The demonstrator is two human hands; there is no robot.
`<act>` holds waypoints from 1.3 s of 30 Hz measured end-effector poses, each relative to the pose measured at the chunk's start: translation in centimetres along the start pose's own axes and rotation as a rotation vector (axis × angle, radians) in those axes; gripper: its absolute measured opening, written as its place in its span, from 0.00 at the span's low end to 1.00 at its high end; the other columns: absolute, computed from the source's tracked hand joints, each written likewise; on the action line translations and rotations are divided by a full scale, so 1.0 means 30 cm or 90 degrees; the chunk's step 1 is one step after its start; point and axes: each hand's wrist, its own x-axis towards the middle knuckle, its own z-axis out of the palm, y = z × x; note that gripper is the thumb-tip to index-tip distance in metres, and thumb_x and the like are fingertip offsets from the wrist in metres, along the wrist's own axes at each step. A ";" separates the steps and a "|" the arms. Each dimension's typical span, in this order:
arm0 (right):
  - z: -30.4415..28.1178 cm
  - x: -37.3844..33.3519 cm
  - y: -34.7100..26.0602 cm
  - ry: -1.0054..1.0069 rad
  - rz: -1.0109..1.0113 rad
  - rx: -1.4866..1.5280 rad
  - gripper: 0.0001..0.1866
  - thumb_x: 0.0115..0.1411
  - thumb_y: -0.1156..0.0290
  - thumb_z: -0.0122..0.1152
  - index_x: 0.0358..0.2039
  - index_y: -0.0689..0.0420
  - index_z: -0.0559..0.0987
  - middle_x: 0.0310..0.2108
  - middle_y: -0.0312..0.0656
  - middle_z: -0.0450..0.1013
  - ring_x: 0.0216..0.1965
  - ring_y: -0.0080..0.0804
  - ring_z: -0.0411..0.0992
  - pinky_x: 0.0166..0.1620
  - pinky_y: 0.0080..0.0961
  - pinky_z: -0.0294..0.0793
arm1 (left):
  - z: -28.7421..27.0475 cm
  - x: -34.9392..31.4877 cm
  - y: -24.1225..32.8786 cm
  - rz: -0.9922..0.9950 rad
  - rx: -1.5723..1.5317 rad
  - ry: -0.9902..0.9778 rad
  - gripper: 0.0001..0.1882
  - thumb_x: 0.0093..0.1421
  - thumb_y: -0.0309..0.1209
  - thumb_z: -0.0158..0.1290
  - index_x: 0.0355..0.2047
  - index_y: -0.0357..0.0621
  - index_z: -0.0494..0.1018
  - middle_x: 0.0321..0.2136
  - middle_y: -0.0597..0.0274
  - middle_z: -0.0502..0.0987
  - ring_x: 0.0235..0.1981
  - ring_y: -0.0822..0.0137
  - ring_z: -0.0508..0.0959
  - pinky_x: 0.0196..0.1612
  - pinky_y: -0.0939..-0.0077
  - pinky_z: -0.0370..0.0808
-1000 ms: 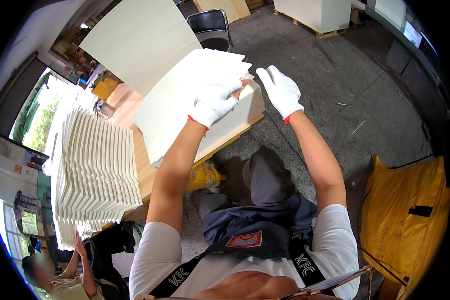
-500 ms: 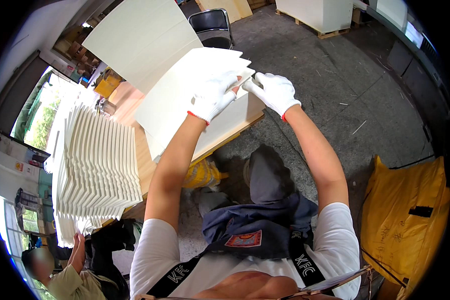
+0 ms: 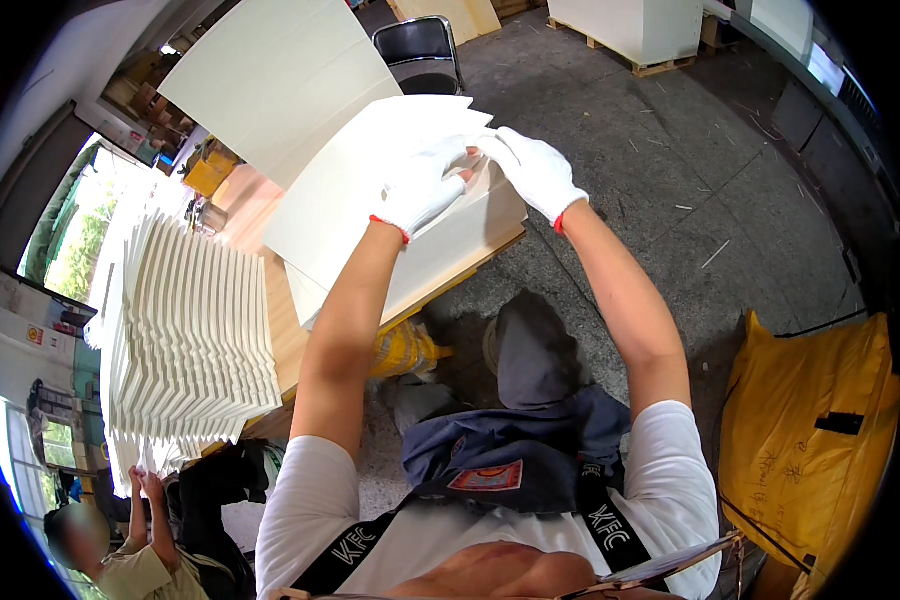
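Both my hands wear white knit gloves with red cuffs, and bare fingertips show at the left one. My left hand is closed on the near right corner of some fanned white sheets, which look like thin board. My right hand meets it at that corner, fingers bent together over the sheet edges; its fingertips are partly hidden. Beneath the fanned sheets lies a squared stack of white sheets on the wooden table.
A tall pile of folded white sheets stands at the left, with a co-worker's hands at its near end. Behind my stack rises a large white panel. A black chair stands beyond, and a yellow bag at the right.
My right hand has moved left and slightly up, closer to my left hand at the sheet corner. The sheet corners have shifted a little left. The co-worker's hands have moved slightly.
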 end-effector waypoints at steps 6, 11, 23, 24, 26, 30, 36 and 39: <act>0.031 -0.027 0.007 0.079 0.025 0.062 0.28 0.70 0.43 0.35 0.48 0.49 0.78 0.43 0.50 0.78 0.46 0.52 0.75 0.48 0.45 0.71 | -0.055 -0.020 0.056 -0.182 -0.265 -0.152 0.19 0.62 0.35 0.55 0.54 0.51 0.77 0.47 0.55 0.81 0.46 0.60 0.81 0.51 0.67 0.75; 0.041 -0.026 0.011 0.068 0.037 0.065 0.28 0.70 0.43 0.35 0.46 0.50 0.78 0.42 0.51 0.78 0.45 0.52 0.75 0.48 0.45 0.71 | -0.045 -0.022 0.044 -0.160 -0.209 -0.139 0.20 0.62 0.37 0.58 0.55 0.51 0.77 0.48 0.55 0.81 0.48 0.61 0.80 0.53 0.68 0.74; 0.043 -0.020 0.021 0.053 0.049 0.042 0.29 0.70 0.42 0.34 0.48 0.49 0.78 0.42 0.51 0.79 0.46 0.52 0.77 0.50 0.45 0.72 | -0.081 -0.014 0.084 -0.195 -0.214 -0.161 0.17 0.65 0.35 0.52 0.54 0.51 0.77 0.46 0.55 0.82 0.47 0.63 0.81 0.53 0.71 0.74; 0.045 -0.018 0.025 0.054 0.043 0.047 0.29 0.70 0.42 0.34 0.48 0.49 0.78 0.42 0.51 0.79 0.46 0.52 0.77 0.50 0.45 0.72 | -0.073 -0.018 0.077 -0.180 -0.210 -0.158 0.17 0.65 0.35 0.53 0.54 0.51 0.77 0.46 0.56 0.82 0.47 0.63 0.81 0.53 0.71 0.74; 0.046 -0.019 0.019 0.052 0.055 0.046 0.29 0.70 0.43 0.34 0.48 0.49 0.78 0.43 0.51 0.79 0.46 0.52 0.77 0.50 0.45 0.73 | -0.054 -0.029 0.069 -0.160 -0.212 -0.125 0.18 0.64 0.36 0.56 0.53 0.50 0.77 0.45 0.56 0.82 0.46 0.63 0.81 0.53 0.71 0.74; 0.046 -0.020 0.021 0.046 0.058 0.037 0.29 0.70 0.43 0.33 0.49 0.48 0.78 0.42 0.51 0.79 0.46 0.52 0.77 0.50 0.45 0.73 | -0.040 -0.028 0.057 -0.176 -0.247 -0.124 0.19 0.61 0.38 0.60 0.52 0.50 0.77 0.46 0.56 0.82 0.47 0.62 0.80 0.53 0.70 0.74; 0.039 -0.021 0.009 0.032 0.071 0.023 0.30 0.71 0.42 0.32 0.52 0.49 0.77 0.43 0.51 0.79 0.45 0.51 0.77 0.50 0.45 0.73 | -0.028 -0.029 0.036 -0.201 -0.207 -0.118 0.17 0.64 0.41 0.55 0.53 0.61 0.77 0.49 0.56 0.81 0.48 0.58 0.81 0.52 0.67 0.75; 0.028 -0.026 0.014 0.011 0.075 -0.015 0.30 0.71 0.42 0.32 0.53 0.49 0.76 0.43 0.53 0.79 0.45 0.51 0.78 0.49 0.46 0.73 | -0.076 -0.014 0.099 -0.226 -0.220 -0.159 0.17 0.65 0.42 0.53 0.52 0.60 0.77 0.47 0.55 0.81 0.46 0.58 0.81 0.51 0.67 0.75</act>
